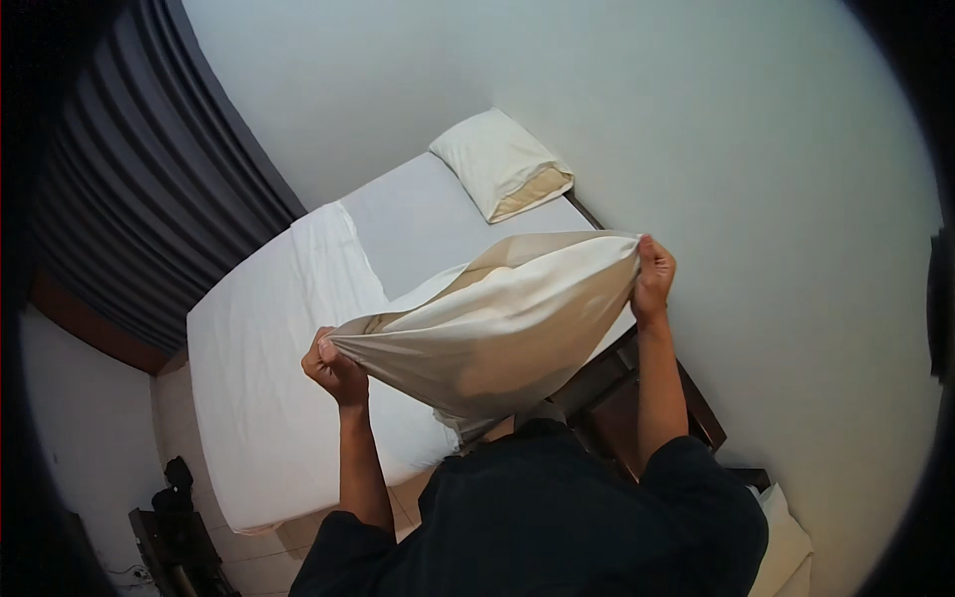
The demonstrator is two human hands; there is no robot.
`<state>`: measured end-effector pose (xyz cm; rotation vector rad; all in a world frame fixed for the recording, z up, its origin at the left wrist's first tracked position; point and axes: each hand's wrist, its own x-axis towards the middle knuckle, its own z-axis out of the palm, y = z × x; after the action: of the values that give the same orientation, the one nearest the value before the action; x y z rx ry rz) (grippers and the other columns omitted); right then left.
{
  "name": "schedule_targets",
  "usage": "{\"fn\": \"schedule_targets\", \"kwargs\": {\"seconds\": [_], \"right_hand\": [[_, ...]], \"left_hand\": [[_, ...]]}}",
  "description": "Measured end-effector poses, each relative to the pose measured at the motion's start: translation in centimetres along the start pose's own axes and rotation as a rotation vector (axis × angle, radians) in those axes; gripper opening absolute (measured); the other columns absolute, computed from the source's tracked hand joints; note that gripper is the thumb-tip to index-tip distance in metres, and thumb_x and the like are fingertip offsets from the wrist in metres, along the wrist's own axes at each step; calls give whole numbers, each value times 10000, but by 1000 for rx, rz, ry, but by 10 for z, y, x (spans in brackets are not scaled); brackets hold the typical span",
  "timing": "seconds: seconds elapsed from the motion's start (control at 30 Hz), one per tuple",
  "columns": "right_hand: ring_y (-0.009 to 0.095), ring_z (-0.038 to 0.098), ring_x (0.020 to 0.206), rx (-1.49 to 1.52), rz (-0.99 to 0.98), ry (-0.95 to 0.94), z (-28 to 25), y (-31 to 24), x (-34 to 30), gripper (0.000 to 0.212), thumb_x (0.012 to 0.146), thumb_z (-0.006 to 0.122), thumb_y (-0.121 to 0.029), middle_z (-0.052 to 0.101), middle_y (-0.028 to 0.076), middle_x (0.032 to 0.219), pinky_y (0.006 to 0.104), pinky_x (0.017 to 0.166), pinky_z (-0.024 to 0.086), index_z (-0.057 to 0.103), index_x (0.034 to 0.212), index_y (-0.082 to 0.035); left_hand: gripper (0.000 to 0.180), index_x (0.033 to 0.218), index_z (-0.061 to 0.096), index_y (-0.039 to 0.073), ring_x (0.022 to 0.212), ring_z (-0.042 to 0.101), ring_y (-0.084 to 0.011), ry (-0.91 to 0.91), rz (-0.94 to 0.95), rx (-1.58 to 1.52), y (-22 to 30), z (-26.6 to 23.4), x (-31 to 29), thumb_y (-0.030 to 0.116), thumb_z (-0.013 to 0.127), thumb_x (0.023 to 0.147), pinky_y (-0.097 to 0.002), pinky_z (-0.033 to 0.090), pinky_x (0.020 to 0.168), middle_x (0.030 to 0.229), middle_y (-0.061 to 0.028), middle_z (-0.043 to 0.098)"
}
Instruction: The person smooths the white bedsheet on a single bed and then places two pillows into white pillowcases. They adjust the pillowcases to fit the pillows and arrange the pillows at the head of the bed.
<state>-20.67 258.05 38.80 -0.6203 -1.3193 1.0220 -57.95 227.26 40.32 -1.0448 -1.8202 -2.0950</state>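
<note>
Stretched wide in front of me is a white pillowcase, its long mouth gaping along the top. A beige bulk shows through the cloth and looks like a pillow; most of it is hidden inside. My left hand is closed on one corner of the mouth. Higher up, the opposite corner is pinched in my right hand. The cloth is taut between them and sags in the middle. Behind it, the bed carries a white sheet, and a second pillow in a white case lies at its head, beige showing at its end.
Dark curtains hang at the left. A dark wooden nightstand stands right of the bed, against the pale wall. Another white pillow is at the lower right. Dark furniture stands on the tiled floor at lower left.
</note>
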Motion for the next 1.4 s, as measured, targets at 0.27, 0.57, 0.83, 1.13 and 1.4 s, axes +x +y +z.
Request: {"fn": "schedule_targets", "kwargs": {"seconds": [0.27, 0.57, 0.83, 1.13, 1.4], "right_hand": [[49, 386, 699, -8, 8, 134, -47, 34, 159, 510, 1178, 606, -376, 496, -94, 746, 282, 614, 350, 588, 762, -81], [436, 730, 1060, -737, 350, 227, -86, 342, 304, 568, 1031, 705, -556, 772, 238, 1102, 521, 954, 553, 663, 1077, 8], [500, 550, 1457, -999, 1113, -108, -188, 461, 67, 1036, 999, 638, -728, 558, 372, 1560, 508, 1256, 403, 530, 1525, 158], [505, 719, 1096, -954, 459, -1, -194, 443, 151, 457, 1109, 630, -416, 773, 281, 1124, 527, 983, 549, 752, 1195, 16], [452, 581, 1378, -1163, 592, -162, -160, 408, 159, 520, 1076, 664, -380, 604, 256, 1518, 565, 1148, 462, 607, 1433, -6]], "left_hand": [[742, 729, 442, 5, 641, 368, -84, -126, 152, 29, -42, 181, 46, 618, 475, 1146, -341, 302, 547, 646, 15, 364], [743, 1366, 542, -117, 1199, 645, -430, -338, -350, 488, -324, 377, 5, 566, 635, 1087, -511, 513, 1029, 1292, -303, 641], [934, 1590, 433, -82, 1360, 635, -367, -888, -1212, 254, -332, 330, -230, 571, 749, 1002, -458, 512, 1138, 1487, -304, 627], [682, 1612, 454, 21, 1243, 709, -318, -1066, -729, 46, -341, 376, -301, 302, 668, 1029, -425, 566, 1035, 1451, -263, 679], [723, 1615, 374, 14, 838, 811, -404, -1327, -996, 458, -301, 402, -310, 297, 658, 1014, -465, 653, 835, 1220, -244, 789]]}}
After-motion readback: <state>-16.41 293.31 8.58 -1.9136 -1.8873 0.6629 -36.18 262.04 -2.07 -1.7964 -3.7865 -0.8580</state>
